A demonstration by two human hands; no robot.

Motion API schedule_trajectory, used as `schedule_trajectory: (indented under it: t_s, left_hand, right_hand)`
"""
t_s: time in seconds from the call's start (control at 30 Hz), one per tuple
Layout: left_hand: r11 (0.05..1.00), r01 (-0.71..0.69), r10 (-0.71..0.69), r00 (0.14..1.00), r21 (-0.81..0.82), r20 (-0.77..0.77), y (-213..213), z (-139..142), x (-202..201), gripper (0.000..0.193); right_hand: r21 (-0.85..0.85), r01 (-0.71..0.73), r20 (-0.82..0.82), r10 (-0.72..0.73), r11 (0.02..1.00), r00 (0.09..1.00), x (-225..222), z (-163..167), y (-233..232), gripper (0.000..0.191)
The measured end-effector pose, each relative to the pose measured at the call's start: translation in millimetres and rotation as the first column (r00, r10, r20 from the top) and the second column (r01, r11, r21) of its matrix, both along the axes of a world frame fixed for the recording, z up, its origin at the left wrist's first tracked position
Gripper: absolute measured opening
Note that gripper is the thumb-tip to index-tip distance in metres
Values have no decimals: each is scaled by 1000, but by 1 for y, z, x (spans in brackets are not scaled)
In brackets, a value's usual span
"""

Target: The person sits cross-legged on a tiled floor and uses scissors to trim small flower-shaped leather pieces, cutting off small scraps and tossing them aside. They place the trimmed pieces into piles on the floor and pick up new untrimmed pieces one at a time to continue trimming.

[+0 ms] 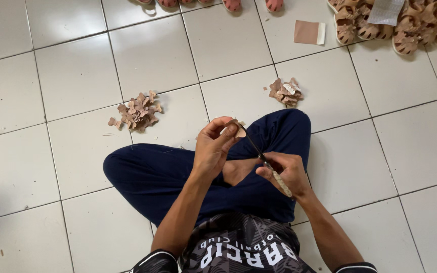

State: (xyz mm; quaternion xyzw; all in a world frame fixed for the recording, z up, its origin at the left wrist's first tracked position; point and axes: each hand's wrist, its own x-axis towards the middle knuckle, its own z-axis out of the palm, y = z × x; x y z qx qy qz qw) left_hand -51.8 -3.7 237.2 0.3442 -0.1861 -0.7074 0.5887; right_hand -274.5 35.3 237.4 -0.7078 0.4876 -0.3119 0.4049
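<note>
While I am watching from afar, the left hand [213,146] is pinching a small tan cutout [239,131] above the lap; the right hand [284,172] is closing round a thin blade tool [259,151]; the piece seems light, floppy; gripping its edge is suiting it best.

One pile of cutouts [136,112] lies left of the crossed legs [203,167], another pile [285,92] ahead.

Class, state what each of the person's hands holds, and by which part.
Left hand pinches a small tan cut-out piece by its edge; right hand grips scissors by the handle.
</note>
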Motion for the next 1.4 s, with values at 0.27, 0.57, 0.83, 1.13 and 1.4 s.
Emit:
schedule_trajectory:
  t_s: [0.27, 0.57, 0.83, 1.13, 1.4]
  left_hand:
    - [992, 56, -47, 995, -109, 83, -5, 4, -5, 16]
    - [998, 44, -35, 975, -37, 221, -7, -24, 2, 16]
    - [948, -46, 283, 576, -315, 767, -12, -118, 144, 11]
    - [845, -532, 130, 115, -50, 985, -45, -178, 327, 34]
    - [988, -127, 146, 520, -93, 842, -53, -189, 259, 32]
  right_hand:
    - [243, -22, 103, -3, 970, 995, -8, 1, 1, 53]
    - [349, 68, 120, -117, 935, 986, -15, -18, 1, 45]
    - [586, -38, 303, -175, 809, 937, -3, -64, 14, 41]
    - [677, 0, 194, -179, 736, 965, 33, -98, 26, 44]
    - [694, -149, 339, -137, 704, 931, 53, -130, 27, 57]
